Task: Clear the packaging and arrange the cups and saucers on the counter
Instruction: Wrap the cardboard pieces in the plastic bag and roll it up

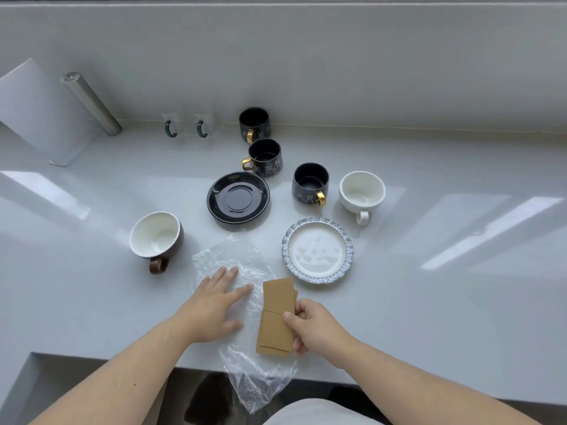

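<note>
My left hand (214, 305) lies flat, fingers spread, on a clear plastic wrap (242, 302) that hangs over the counter's front edge. My right hand (313, 326) grips folded brown cardboard pieces (276, 314) just right of the wrap. Beyond them stand a black saucer (238, 197), a white saucer with a blue scalloped rim (317, 250), three black cups with gold handles (254, 124) (264, 157) (310, 183), a white cup (362, 191) and a brown cup with a white inside (156, 236).
A steel cylinder (92, 102) and a white board (40, 111) lean at the back left. Two clear glasses with green handles (190, 128) stand by the back wall (337, 56). The grey counter (445, 271) drops off at its front edge, with a recess at the lower left.
</note>
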